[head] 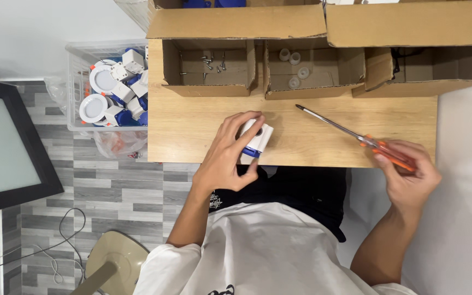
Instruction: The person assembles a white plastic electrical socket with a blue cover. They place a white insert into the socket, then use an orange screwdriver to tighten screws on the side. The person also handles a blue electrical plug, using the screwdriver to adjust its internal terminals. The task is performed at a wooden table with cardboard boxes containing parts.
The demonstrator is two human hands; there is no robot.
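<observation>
White-and-blue part (257,137) clamped in left hand (226,158), screwdriver (350,131) in right hand (408,175), on wooden table (192,125) over grey plank floor (110,186).

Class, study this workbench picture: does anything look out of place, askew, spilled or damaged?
Nothing stands out. The left hand holds a white and blue part on the wooden table; the right hand holds an orange-handled screwdriver. Screws and white rings sit inside their cardboard boxes.

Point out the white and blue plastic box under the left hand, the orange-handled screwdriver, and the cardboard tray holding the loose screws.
white and blue plastic box (260,136), head view, white top face.
orange-handled screwdriver (329,121), head view, mid metal shaft.
cardboard tray with screws (206,90), head view, front wall.
</observation>
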